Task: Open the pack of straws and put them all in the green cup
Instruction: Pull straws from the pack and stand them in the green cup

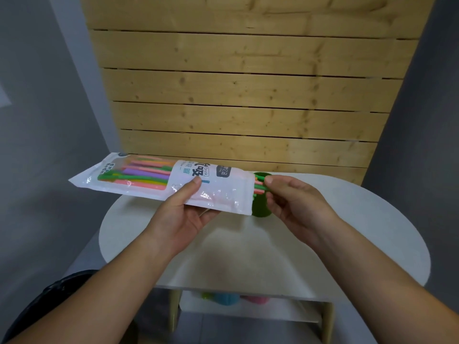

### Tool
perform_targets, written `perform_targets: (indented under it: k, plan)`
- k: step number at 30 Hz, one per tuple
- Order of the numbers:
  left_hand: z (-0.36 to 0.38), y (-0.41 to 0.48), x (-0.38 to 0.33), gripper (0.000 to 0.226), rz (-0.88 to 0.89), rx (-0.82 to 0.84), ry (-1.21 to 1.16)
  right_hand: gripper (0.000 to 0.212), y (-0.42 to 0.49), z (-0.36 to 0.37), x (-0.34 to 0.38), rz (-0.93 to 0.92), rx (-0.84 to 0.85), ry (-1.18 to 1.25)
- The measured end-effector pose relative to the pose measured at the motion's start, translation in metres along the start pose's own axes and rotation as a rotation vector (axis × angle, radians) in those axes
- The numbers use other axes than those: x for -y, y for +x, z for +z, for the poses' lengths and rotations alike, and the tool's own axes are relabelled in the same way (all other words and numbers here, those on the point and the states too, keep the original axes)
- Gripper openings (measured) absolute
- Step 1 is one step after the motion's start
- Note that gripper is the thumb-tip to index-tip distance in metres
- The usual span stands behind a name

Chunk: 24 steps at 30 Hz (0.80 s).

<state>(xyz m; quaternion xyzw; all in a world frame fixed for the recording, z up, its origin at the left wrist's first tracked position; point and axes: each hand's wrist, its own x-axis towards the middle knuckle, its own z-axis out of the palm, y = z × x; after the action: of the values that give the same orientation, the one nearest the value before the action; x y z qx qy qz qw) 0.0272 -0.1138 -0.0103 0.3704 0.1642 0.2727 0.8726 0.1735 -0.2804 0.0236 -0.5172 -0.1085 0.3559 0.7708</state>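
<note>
I have the long white plastic pack of coloured straws held level above the white rounded tabletop, lying left to right across the scene. My left hand cups it from underneath near its middle, fingers curled below and the thumb pressed on top of the printed label. The pack's right end is open, and a few straw tips, green, pink and orange, stick out of it. My right hand is closed in a pinch on those tips, thumb above and fingers below; the other fingers are loosely curled. Through the clear window at the left end of the pack I see the rest of the straws, pink, purple, green and yellow, lying lengthwise.

The short green plastic cup stands upright on the tabletop just behind the pack's open end, partly hidden by the pack and by my right fingers. A wall of pale wooden planks rises at the table's far edge. On a shelf below the near edge sit blurred green, blue and pink items.
</note>
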Motion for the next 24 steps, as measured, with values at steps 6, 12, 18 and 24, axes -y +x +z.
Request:
perform_targets:
  k: [6,12,18,24]
  plan:
    - [0.000,-0.002,0.002,0.033,-0.006,0.027,0.021,0.014,-0.002,0.000,0.002,-0.085,-0.025,-0.125]
    - [-0.004,-0.001,-0.001,0.024,0.011,-0.013,-0.038,0.004,0.000,-0.010,0.013,-0.059,-0.051,-0.068]
    - [0.000,-0.002,-0.001,0.036,0.024,-0.019,-0.065,0.021,-0.002,-0.008,0.012,0.045,-0.055,0.240]
    - [-0.001,-0.001,-0.001,0.039,0.035,-0.023,-0.077,0.027,-0.005,0.005,-0.007,0.049,0.064,0.344]
